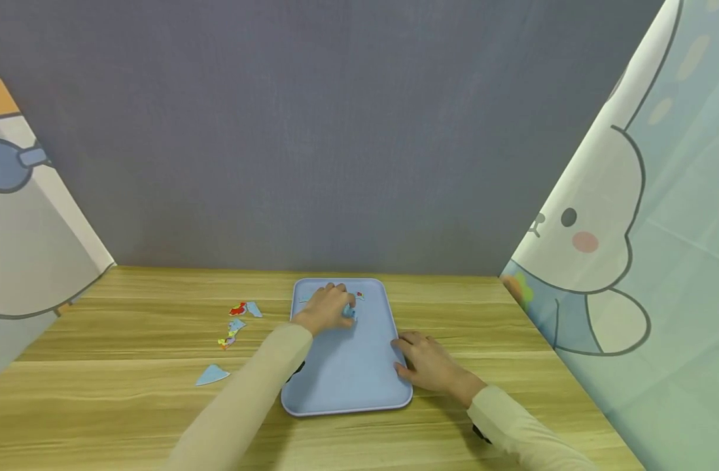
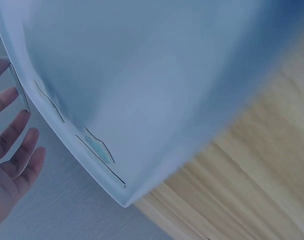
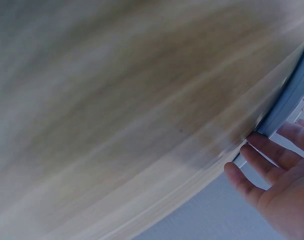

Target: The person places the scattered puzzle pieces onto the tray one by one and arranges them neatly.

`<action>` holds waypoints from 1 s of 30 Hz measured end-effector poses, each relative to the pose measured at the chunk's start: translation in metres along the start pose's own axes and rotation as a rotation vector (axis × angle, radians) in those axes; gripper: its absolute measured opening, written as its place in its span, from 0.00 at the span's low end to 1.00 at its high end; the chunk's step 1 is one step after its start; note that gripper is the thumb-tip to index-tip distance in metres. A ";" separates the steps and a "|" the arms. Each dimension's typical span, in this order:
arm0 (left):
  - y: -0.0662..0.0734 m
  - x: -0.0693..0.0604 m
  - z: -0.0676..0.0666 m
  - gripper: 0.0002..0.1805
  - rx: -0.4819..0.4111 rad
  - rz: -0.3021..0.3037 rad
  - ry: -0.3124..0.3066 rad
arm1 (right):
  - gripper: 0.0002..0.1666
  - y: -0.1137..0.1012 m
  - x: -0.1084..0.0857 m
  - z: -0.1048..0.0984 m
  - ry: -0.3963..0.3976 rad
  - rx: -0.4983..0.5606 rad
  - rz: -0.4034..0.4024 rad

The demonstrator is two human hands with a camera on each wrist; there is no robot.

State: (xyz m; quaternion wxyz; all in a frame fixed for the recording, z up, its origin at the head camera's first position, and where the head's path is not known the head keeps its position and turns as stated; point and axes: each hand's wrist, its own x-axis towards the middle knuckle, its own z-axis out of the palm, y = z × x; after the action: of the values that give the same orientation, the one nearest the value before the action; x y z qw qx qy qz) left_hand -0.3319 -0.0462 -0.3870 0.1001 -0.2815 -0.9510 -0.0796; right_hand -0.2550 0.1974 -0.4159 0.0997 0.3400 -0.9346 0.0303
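Observation:
Over the far half of the pale blue tray (image 1: 347, 386), my left hand (image 1: 326, 309) pinches a light blue flat piece (image 1: 349, 311) between thumb and fingertips. In the left wrist view that piece (image 2: 19, 89) stands on edge in the fingers. Near the tray's far edge lie a pale blue piece (image 1: 304, 299), partly behind the hand, and a small piece with red (image 1: 360, 296). My right hand (image 1: 430, 363) rests at the tray's right rim, its fingertips touching it. The right wrist view shows these fingers (image 3: 262, 165) spread and loosely bent.
On the wooden table (image 1: 129, 327) left of the tray lie several irregular cut-out pieces: a red one (image 1: 238, 309), blue ones (image 1: 254, 309), a multicoloured one (image 1: 227, 340) and a larger blue one (image 1: 212, 375). A grey panel (image 1: 312, 144) stands behind the table.

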 end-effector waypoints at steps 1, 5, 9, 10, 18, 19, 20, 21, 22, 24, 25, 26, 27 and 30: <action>0.000 0.001 0.000 0.15 0.001 -0.005 -0.005 | 0.25 0.000 0.000 0.000 0.002 -0.002 -0.001; 0.001 0.004 0.001 0.15 -0.005 -0.031 -0.023 | 0.25 0.000 0.001 0.000 -0.001 0.002 0.004; 0.002 0.006 0.004 0.16 0.008 -0.051 -0.036 | 0.25 0.000 0.001 0.000 -0.004 -0.001 0.006; 0.002 0.007 0.004 0.16 0.008 -0.054 -0.038 | 0.25 0.000 0.001 0.000 -0.004 -0.001 0.006; 0.006 0.008 0.005 0.18 0.007 -0.074 -0.078 | 0.25 -0.001 0.001 -0.002 -0.017 0.006 0.019; 0.006 0.008 0.005 0.18 0.012 -0.079 -0.080 | 0.25 -0.001 0.001 -0.002 -0.019 0.004 0.021; 0.006 0.008 0.006 0.18 0.016 -0.083 -0.081 | 0.26 -0.001 0.001 -0.002 -0.022 0.004 0.024; 0.006 0.008 0.006 0.18 0.022 -0.088 -0.084 | 0.26 -0.001 0.001 -0.002 -0.025 0.004 0.027; 0.006 0.008 0.007 0.18 0.025 -0.092 -0.086 | 0.26 -0.001 0.001 -0.002 -0.027 0.003 0.028; 0.006 0.009 0.009 0.18 0.022 -0.097 -0.088 | 0.26 -0.001 0.001 -0.001 -0.031 0.001 0.031; 0.006 0.009 0.010 0.18 0.018 -0.101 -0.089 | 0.26 -0.001 0.001 -0.001 -0.031 -0.001 0.031; 0.006 0.009 0.010 0.18 0.017 -0.102 -0.091 | 0.26 -0.001 0.001 -0.001 -0.031 0.000 0.031; 0.006 0.009 0.011 0.18 0.019 -0.104 -0.093 | 0.26 -0.001 0.001 -0.001 -0.030 0.000 0.030; 0.007 0.008 0.012 0.16 0.010 -0.108 -0.094 | 0.26 -0.001 0.000 0.000 -0.026 0.001 0.026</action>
State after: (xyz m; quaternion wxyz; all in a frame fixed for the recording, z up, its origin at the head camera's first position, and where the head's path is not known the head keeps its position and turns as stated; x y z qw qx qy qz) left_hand -0.3367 -0.0336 -0.3959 0.0521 -0.2328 -0.9688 -0.0668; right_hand -0.2545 0.1966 -0.4155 0.0867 0.3282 -0.9402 0.0278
